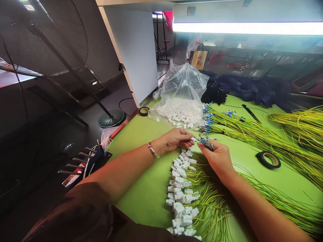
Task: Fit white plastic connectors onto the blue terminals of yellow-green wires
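My left hand, with a bracelet on its wrist, is closed in a pinch on a small white plastic connector housing. Close to its right, my right hand grips a bunch of yellow-green wires whose blue-sleeved metal terminals stick out toward the left hand. Whether a terminal sits inside the housing is too small to tell. Below both hands runs a row of white connector housings on the ends of yellow-green wires.
Behind the hands, a clear plastic bag spills loose white housings. Wire bundles lie on the green table at right, with black tape. Another tape roll sits near the left edge. A fan stands left.
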`<action>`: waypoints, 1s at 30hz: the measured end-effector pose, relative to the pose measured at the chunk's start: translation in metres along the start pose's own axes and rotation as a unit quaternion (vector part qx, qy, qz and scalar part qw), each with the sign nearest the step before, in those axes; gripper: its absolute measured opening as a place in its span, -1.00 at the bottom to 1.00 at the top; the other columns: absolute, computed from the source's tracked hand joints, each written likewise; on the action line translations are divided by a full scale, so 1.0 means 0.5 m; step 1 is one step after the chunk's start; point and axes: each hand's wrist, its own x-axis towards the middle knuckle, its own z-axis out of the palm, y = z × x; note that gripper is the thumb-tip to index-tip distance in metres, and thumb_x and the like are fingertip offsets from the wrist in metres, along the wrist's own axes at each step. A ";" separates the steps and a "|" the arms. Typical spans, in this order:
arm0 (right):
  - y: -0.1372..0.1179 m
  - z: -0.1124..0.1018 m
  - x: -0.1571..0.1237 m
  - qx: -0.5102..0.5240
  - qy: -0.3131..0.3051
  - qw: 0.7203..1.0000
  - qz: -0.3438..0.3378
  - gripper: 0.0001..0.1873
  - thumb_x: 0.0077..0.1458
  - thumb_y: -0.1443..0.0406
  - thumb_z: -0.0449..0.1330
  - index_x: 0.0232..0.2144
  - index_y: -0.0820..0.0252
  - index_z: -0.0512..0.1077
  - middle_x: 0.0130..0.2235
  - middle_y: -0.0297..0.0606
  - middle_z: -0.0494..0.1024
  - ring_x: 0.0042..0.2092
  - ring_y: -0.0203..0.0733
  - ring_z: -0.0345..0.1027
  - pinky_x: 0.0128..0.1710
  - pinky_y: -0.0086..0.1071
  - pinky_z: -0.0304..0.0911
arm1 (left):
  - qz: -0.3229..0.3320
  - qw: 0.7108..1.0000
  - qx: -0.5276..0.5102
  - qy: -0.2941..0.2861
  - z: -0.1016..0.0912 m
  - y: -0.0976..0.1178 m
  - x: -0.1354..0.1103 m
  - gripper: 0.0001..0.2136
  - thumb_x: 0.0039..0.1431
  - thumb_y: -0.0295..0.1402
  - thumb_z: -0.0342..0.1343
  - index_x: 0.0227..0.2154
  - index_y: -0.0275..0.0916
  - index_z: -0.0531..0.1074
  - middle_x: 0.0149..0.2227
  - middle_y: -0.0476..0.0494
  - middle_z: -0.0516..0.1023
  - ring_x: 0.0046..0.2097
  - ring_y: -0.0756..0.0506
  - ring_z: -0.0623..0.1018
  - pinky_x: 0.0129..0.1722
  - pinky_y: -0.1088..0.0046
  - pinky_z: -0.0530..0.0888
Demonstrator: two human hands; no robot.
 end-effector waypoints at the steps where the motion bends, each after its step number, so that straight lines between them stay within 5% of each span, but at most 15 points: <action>1: -0.002 -0.001 0.000 0.005 -0.005 1.000 0.002 -0.73 -0.06 0.18 0.21 -0.65 0.22 0.34 -0.60 -0.40 0.19 -0.50 -0.33 -0.01 -0.52 -0.43 0.00 | -0.001 1.000 -0.001 -0.002 -0.001 0.000 0.000 -0.86 0.03 -0.43 0.27 -0.42 -0.45 0.50 -0.50 -0.16 0.57 -0.55 0.10 0.51 -0.49 0.65 0.47; 12: 0.012 0.002 0.002 0.013 -0.048 0.999 0.009 -0.78 -0.09 0.21 0.21 -0.62 0.26 0.48 -0.59 -0.33 0.37 -0.50 -0.29 0.15 -0.49 -0.43 0.11 | -0.015 1.000 0.015 0.001 0.009 0.001 -0.010 -0.82 -0.05 -0.40 0.32 -0.49 -0.45 0.49 -0.54 -0.16 0.55 -0.55 0.08 0.51 -0.47 0.62 0.45; 30: 0.025 0.006 0.006 0.026 -0.072 0.997 0.028 -0.77 -0.11 0.20 0.22 -0.59 0.28 0.49 -0.59 -0.33 0.39 -0.51 -0.30 0.15 -0.47 -0.41 0.11 | -0.007 0.998 0.050 -0.023 0.009 -0.006 -0.012 -0.80 -0.07 -0.37 0.33 -0.50 -0.45 0.50 -0.57 -0.14 0.53 -0.60 0.09 0.47 -0.52 0.60 0.41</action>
